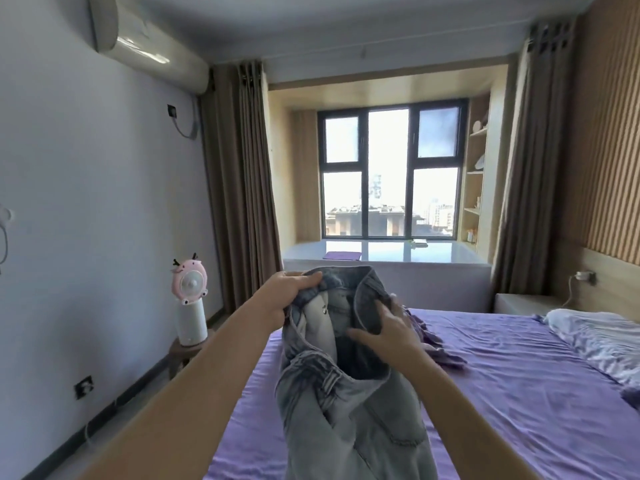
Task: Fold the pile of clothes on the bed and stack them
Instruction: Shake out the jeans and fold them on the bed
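Over the purple bed [502, 375], jeans [346, 375] held up, window [391, 171] behind

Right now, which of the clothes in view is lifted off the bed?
The light blue jeans, held up at the waistband by the left hand and right hand. The purple garments behind them lie on the bed.

Pale jeans held up over the bed

The light-washed jeans [346, 393] hang waistband-up, legs trailing down over the purple-sheeted bed [502, 393]; crumpled purple garment [440, 348] lies behind.

text: none legible | labels: none | numbers: none | signs: none
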Demonstrator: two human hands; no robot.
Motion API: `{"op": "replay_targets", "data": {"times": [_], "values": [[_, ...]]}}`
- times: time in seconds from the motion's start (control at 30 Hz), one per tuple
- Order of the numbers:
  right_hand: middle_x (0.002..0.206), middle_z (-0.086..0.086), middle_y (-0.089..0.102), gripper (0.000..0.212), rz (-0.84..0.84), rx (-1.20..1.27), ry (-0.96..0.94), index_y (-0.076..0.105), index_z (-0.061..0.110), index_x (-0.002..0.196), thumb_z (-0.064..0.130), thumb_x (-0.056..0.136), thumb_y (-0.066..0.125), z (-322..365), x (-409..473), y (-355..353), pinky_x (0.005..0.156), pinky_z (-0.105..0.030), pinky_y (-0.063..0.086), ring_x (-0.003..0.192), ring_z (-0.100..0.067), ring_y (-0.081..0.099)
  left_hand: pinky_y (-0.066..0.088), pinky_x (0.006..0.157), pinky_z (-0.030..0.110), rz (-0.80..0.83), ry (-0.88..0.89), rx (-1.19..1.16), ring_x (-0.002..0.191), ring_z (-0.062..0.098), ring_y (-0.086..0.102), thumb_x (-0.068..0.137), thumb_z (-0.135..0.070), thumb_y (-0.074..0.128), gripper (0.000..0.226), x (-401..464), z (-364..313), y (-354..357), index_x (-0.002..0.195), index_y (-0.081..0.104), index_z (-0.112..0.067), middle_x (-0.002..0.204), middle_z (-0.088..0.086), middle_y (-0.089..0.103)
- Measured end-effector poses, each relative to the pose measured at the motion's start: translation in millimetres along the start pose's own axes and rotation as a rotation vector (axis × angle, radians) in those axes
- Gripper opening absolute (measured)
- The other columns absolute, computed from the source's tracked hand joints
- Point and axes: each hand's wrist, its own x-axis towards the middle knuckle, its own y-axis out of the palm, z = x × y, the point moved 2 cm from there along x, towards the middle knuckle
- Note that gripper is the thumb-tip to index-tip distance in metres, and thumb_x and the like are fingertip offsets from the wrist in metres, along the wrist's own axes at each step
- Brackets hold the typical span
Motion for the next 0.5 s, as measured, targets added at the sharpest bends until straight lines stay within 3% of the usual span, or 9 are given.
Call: {"op": "replay_targets", "data": {"times": [0.03, 0.1, 0.17, 0.23, 0.33, 0.43, 0.5], "values": [[0.159, -0.006, 0.008, 0.084, 0.011, -0.044, 0.005, 0.032, 0.017, 0.145, 0.057, 0.079, 0.064, -4.9, -1.2, 6.8, 0.113, -0.041, 0.026, 0.142, -0.028, 0.019, 0.058, 0.055, 0.031, -0.03, -0.005, -0.047, 0.056, 0.023, 0.065, 0.087, -0.012, 0.066, 0.013, 2.2, -0.4, -1.6, 0.084, 0.068, 0.0, 0.071, 0.015, 0.069], [0.144, -0.01, 0.036, 0.052, 0.003, -0.018, 0.001, 0.057, 0.011, 0.123, 0.039, 0.081, 0.068, -18.6, -4.8, 18.8, 0.104, -0.038, 0.037, 0.129, -0.027, 0.037, 0.056, 0.063, 0.034, -0.079, -0.002, -0.098, 0.058, 0.025, 0.062, 0.092, -0.009, 0.059, 0.016, 6.5, -1.1, -7.4, 0.084, 0.064, 0.004, 0.073, 0.017, 0.066], [0.102, -0.007, 0.059, 0.02, 0.015, 0.081, 0.008, 0.07, 0.009, 0.094, 0.023, 0.08, 0.069, -28.8, -13.3, 27.3, 0.085, -0.034, 0.048, 0.097, -0.021, 0.056, 0.054, 0.059, 0.031, -0.131, 0.009, -0.101, 0.052, 0.022, 0.061, 0.096, -0.007, 0.051, 0.024, 9.0, -1.4, -13.9, 0.077, 0.061, 0.004, 0.066, 0.016, 0.063], [0.075, -0.004, 0.06, 0.006, 0.034, 0.163, 0.074, 0.07, 0.013, 0.079, 0.018, 0.08, 0.068, -34.1, -23.6, 30.2, 0.063, -0.032, 0.05, 0.071, -0.02, 0.058, 0.051, 0.062, 0.033, -0.178, 0.029, -0.077, 0.054, 0.023, 0.057, 0.099, -0.006, 0.047, 0.028, 9.6, -0.8, -22.9, 0.074, 0.058, 0.002, 0.068, 0.017, 0.059], [0.067, -0.004, 0.065, 0.015, 0.023, 0.385, 0.139, 0.067, 0.021, 0.075, 0.011, 0.086, 0.062, -30.1, -31.2, 22.2, 0.04, -0.029, 0.05, 0.051, -0.02, 0.063, 0.045, 0.068, 0.037, -0.205, 0.058, 0.023, 0.07, 0.027, 0.052, 0.096, -0.007, 0.054, 0.022, 6.0, 2.7, -45.5, 0.076, 0.058, 0.003, 0.078, 0.017, 0.057], [0.076, -0.011, 0.069, 0.014, -0.123, 0.283, 0.068, 0.072, 0.013, 0.086, 0.005, 0.087, 0.061, -21.4, -31.1, -1.0, 0.051, -0.022, 0.043, 0.058, -0.024, 0.064, 0.05, 0.078, 0.038, -0.286, 0.16, 0.48, 0.076, 0.024, 0.057, 0.086, -0.017, 0.071, 0.019, -3.8, 4.6, -78.2, 0.083, 0.062, -0.001, 0.079, 0.013, 0.062], [0.073, -0.012, 0.066, 0.017, -0.217, 0.335, 0.093, 0.072, 0.007, 0.092, -0.001, 0.086, 0.058, -17.9, -33.4, -20.0, 0.043, -0.014, 0.042, 0.048, -0.016, 0.06, 0.049, 0.075, 0.035, -0.293, 0.202, 0.729, 0.073, 0.02, 0.057, 0.08, -0.021, 0.077, 0.023, -13.1, 5.0, -95.6, 0.086, 0.062, -0.004, 0.077, 0.006, 0.063]]}}
